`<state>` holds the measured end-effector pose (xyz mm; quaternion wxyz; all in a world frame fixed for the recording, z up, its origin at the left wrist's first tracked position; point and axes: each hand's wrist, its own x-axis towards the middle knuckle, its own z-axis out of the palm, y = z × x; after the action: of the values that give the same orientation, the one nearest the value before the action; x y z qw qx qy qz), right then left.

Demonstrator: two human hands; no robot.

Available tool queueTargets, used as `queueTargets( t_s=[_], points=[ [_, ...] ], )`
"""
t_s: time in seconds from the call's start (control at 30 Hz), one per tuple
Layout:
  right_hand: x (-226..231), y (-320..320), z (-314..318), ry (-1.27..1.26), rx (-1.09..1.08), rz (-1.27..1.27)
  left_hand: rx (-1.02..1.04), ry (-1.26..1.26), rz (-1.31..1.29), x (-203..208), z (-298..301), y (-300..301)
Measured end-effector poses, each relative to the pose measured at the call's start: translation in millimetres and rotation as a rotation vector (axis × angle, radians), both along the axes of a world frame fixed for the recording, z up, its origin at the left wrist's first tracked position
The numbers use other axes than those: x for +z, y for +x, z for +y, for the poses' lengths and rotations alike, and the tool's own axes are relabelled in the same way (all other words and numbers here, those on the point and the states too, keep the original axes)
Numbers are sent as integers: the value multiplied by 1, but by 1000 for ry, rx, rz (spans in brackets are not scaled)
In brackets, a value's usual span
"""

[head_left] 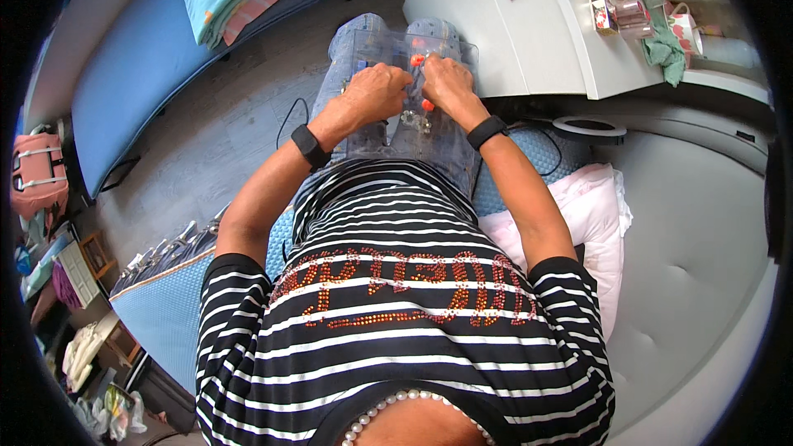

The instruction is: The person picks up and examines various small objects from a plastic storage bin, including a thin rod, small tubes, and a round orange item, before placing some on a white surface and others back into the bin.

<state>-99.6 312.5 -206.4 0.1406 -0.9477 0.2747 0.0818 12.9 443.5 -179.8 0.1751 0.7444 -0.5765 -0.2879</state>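
Orange-red pieces (427, 105) lie at the clear tray (387, 43) on the person's lap, one toward its far edge and one nearer the middle, with pale beads (415, 121) just on the near side of the latter. Over the tray, the left hand (376, 91) and right hand (448, 83) are curled, fingertips bent inward and facing each other with a narrow gap; whether either grips something cannot be told. The step in hand looks like fine fingertip work on small parts, and the next move seems to call for a light, exact pinch kept over the tray. At the tray's near edge is the striped shirt (372, 198), limiting any pull inward. Right of the tray, the white cabinet (496, 49) stands near; left of it, the grey floor (239, 107) offers more elbow room.
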Motion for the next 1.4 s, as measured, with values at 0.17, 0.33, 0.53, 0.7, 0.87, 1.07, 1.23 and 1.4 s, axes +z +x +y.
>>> queueTargets(
  t_s=[0.17,0.33,0.53,0.7,0.87,1.07,1.23,1.4],
  points=[
    [25,-9,-9,677,-227,-329,152,-208,154,-5,2,1],
    [81,-30,-16,1294,-352,-507,228,-388,500,36,-6,1],
    [152,-52,-1,904,-287,-828,27,-590,657,93,-23,-9],
    [195,-87,-14,235,-326,-932,-122,-700,436,140,-53,-24],
    [204,-111,-60,-279,-507,-897,-253,-789,-25,155,-86,-50],
    [195,-108,-90,-315,-436,-849,-277,-685,-138,142,-110,-65],
    [197,-106,-106,-478,-334,-867,-278,-706,-147,135,-112,-63],
    [211,-101,-115,-309,-307,-914,-264,-696,-153,134,-113,-65]
  ],
)
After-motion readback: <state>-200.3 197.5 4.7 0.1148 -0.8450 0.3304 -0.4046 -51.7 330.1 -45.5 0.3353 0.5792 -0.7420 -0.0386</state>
